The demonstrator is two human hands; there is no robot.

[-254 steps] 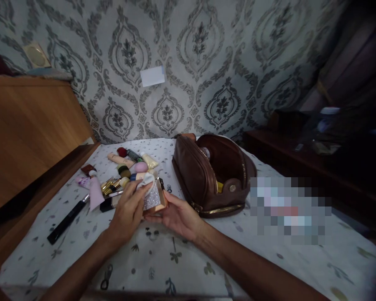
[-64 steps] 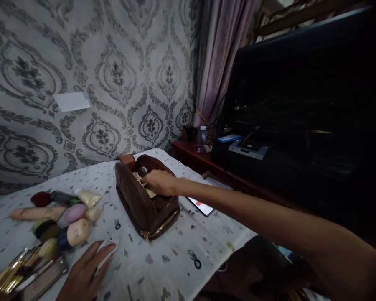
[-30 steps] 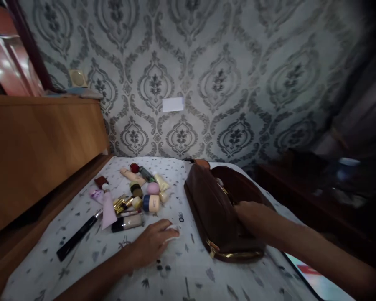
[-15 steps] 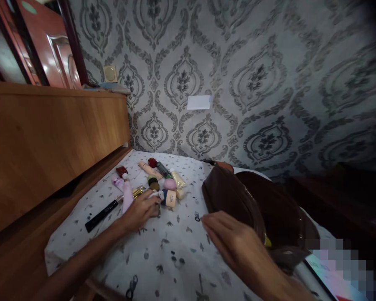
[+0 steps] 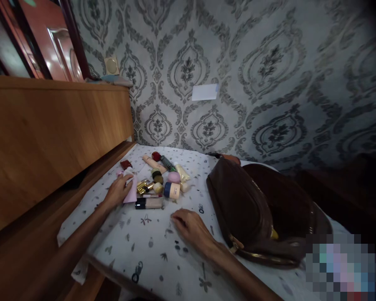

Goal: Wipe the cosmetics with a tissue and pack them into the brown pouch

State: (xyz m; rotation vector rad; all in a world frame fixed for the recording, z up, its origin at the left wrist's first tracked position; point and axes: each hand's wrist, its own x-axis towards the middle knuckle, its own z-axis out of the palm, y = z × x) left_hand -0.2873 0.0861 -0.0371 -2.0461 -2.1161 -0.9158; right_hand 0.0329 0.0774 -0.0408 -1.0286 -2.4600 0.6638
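Note:
My left hand (image 5: 117,190) is at the left side of a group of cosmetics, its fingers curled over the upper part of a pink tube (image 5: 131,193). Something whitish shows at those fingertips, too blurred to name. Right of the tube lie gold lipstick tubes (image 5: 143,187) and a foundation bottle (image 5: 149,203) with a black cap. A jar (image 5: 172,190) with a dark blue lid lies on its side, near a pink rounded item (image 5: 174,177). My right hand (image 5: 191,228) rests on the patterned sheet below the jar, fingers curled in, with nothing visible in them.
An open brown bag (image 5: 238,200) with a gold zip stands to the right. Behind the group lie a peach tube (image 5: 153,162), a green bottle (image 5: 167,163) and a cream tube (image 5: 181,171). A wooden cabinet (image 5: 59,125) borders the left side; the wall (image 5: 188,121) is behind.
My left hand has moved left from the foundation bottle to the pink tube, uncovering the bottle. My right hand has moved left, away from the bag, and its fingers have curled.

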